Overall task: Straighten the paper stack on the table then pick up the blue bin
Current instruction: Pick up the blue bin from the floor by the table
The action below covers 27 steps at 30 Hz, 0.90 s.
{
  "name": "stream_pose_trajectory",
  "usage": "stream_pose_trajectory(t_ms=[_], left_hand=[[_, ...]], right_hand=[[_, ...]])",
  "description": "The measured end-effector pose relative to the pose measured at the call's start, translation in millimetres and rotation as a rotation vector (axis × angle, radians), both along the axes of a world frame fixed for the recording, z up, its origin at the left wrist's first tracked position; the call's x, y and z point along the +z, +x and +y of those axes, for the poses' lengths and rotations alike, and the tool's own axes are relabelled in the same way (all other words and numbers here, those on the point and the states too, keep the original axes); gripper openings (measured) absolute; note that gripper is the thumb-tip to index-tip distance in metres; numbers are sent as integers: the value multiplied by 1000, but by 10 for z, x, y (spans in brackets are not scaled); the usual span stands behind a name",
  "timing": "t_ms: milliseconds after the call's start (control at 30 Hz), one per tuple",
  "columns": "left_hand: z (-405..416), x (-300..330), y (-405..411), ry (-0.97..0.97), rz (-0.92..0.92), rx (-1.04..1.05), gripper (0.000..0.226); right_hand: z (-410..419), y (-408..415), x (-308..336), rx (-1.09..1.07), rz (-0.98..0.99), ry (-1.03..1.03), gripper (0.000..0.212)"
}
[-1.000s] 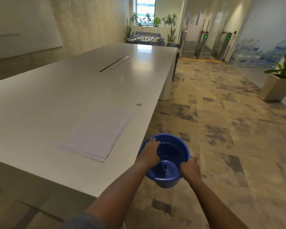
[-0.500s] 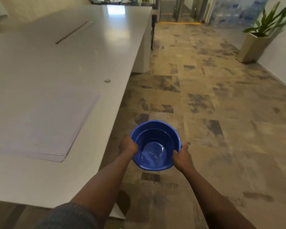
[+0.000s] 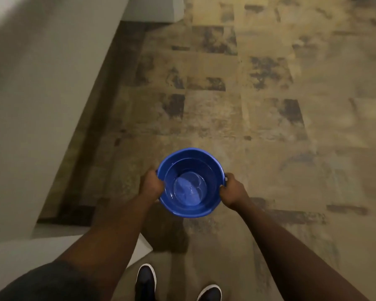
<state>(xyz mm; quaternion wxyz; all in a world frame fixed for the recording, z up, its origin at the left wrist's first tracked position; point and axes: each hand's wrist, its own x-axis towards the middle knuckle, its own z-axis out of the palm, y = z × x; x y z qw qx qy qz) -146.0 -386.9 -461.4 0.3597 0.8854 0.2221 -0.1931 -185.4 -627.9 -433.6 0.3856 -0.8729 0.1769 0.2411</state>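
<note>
The round blue bin (image 3: 190,168) is seen from straight above, upright and empty, low over the tiled floor. My left hand (image 3: 151,185) grips its left rim with curled fingers. On the opposite side my right hand (image 3: 231,191) grips the right rim at a small handle. The paper stack is out of view.
The white table (image 3: 30,94) runs along the left, its edge slanting from the top centre down to the lower left. A white table leg (image 3: 152,8) stands at the top. Patterned floor tiles (image 3: 280,105) spread to the right. My two dark shoes (image 3: 144,281) show at the bottom.
The view has tilted down and right, so the paper stack has left the frame. The bin stays held by both hands and now sits lower, directly over the floor.
</note>
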Motion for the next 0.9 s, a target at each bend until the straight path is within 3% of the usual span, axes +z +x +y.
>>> stream_pose_trajectory(t_ms=[267, 467, 800, 900], left_hand=[[17, -1785, -96, -82, 252, 53, 17], [74, -2955, -156, -122, 326, 64, 32], [242, -3977, -108, -137, 428, 8, 43], [204, -3801, -88, -85, 412, -84, 54]], right_hand=[[74, -60, -1953, 70, 180, 12, 44], [181, -190, -3112, 101, 248, -3, 34], [147, -216, -4343, 112, 345, 56, 57], [244, -193, -4105, 99, 328, 30, 58]])
